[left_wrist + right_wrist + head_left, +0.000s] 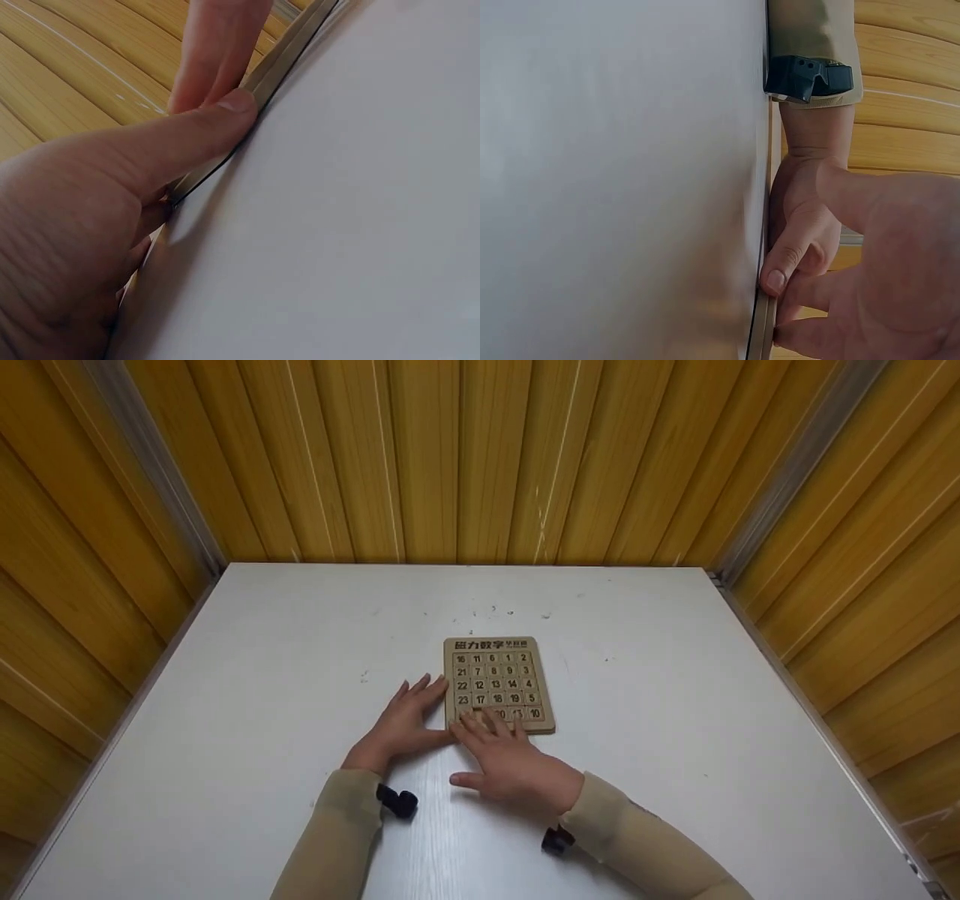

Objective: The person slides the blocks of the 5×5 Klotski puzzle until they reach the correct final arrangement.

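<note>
A wooden number slide puzzle [497, 685] lies flat on the white table, its numbered tiles in rows under a printed heading. My left hand [405, 724] holds it at its near left corner, fingertips at the left side and thumb along the near edge. In the left wrist view, the left thumb [199, 135] presses against the puzzle's edge [289, 64]. My right hand [517, 769] reaches over the near edge with fingers fairly straight, fingertips on the bottom row. Those fingers hide part of that row. The right thumb [466, 781] sticks out to the left, off the puzzle.
The white table [660, 660] spreads around the puzzle, with small dark marks behind it. Yellow wood-look panels [427, 457] rise at the back and both sides. Black wrist devices [399, 802] sit on both sleeves.
</note>
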### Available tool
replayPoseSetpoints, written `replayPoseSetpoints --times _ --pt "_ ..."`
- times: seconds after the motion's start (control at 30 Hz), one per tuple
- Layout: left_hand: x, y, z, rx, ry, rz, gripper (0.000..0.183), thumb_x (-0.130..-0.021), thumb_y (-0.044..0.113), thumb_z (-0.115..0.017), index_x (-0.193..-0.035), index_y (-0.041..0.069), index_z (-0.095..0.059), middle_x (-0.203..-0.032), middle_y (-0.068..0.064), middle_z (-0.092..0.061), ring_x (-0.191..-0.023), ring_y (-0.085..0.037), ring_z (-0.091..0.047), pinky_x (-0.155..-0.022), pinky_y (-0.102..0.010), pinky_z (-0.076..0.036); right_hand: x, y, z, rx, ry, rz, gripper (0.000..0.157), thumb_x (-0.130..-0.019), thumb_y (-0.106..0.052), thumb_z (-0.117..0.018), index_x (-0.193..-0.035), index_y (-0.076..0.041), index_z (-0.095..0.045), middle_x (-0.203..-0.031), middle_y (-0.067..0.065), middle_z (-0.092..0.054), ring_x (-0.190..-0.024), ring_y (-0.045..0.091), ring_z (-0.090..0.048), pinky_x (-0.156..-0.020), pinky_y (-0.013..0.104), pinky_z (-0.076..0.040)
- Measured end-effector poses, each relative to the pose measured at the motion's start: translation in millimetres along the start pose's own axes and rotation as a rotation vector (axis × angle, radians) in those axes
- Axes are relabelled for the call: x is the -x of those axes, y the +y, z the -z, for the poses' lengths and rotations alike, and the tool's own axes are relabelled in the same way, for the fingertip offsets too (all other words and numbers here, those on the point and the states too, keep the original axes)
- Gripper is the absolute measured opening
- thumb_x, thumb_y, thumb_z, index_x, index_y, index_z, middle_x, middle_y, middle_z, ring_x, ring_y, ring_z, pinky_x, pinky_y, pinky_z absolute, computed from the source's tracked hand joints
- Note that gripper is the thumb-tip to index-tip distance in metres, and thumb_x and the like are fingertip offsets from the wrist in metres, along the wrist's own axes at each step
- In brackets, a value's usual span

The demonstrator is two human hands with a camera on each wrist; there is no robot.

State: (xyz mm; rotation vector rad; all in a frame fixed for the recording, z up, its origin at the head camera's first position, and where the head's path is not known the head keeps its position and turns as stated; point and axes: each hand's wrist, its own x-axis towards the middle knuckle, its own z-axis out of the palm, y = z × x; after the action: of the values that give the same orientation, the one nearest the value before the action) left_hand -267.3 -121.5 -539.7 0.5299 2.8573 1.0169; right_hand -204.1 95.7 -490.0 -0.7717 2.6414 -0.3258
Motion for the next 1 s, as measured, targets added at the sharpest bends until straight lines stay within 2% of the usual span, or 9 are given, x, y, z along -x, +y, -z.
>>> replayPoseSetpoints --times 0.37,0.6,0.77,1.0 --pt "1.1 1.2 1.2 0.026 -0.005 0.04 0.1 -0.078 0.046 -0.086 -0.161 0.021 -0.035 -0.168 0.0 -0.033 -0.162 -0.029 -0.017 -0.134 -0.051 -0.007 8.3 15.8 1.8 0.018 0.008 -0.017 0.086 -0.099 -0.068 -0.047 -0.167 -0.028 -0.011 -0.175 -0.005 -0.008 -0.162 0.035 0.006 -0.127 0.07 0.004" --pt "0.2 3.0 0.5 0.018 -0.006 0.047 0.1 -0.078 0.044 -0.087 -0.161 0.02 -0.037 -0.168 0.002 -0.034 -0.161 -0.027 -0.018 -0.135 -0.05 -0.009 16.6 25.5 7.0 -0.002 0.019 -0.05 0.084 -0.099 -0.065 -0.051 -0.167 -0.031 -0.013 -0.175 -0.006 -0.01 -0.162 0.034 0.006 -0.127 0.07 0.008" --pt "1.9 2.8 2.4 0.019 -0.006 0.034 0.099 -0.079 0.044 -0.086 -0.161 0.021 -0.037 -0.168 0.0 -0.034 -0.161 -0.03 -0.018 -0.134 -0.053 -0.009 7.3 20.3 11.5 -0.05 0.032 -0.031 0.083 -0.099 -0.066 -0.05 -0.166 -0.034 -0.014 -0.175 -0.007 -0.006 -0.162 0.031 0.009 -0.127 0.071 0.004" --pt "1.9 2.6 1.7 0.017 -0.009 0.022 0.099 -0.079 0.046 -0.086 -0.161 0.019 -0.037 -0.168 -0.001 -0.034 -0.161 -0.031 -0.018 -0.134 -0.053 -0.008 -16.5 11.7 13.3 -0.038 0.037 -0.026 0.086 -0.098 -0.069 -0.048 -0.167 -0.032 -0.012 -0.175 -0.003 -0.007 -0.162 0.032 0.01 -0.128 0.07 0.003"
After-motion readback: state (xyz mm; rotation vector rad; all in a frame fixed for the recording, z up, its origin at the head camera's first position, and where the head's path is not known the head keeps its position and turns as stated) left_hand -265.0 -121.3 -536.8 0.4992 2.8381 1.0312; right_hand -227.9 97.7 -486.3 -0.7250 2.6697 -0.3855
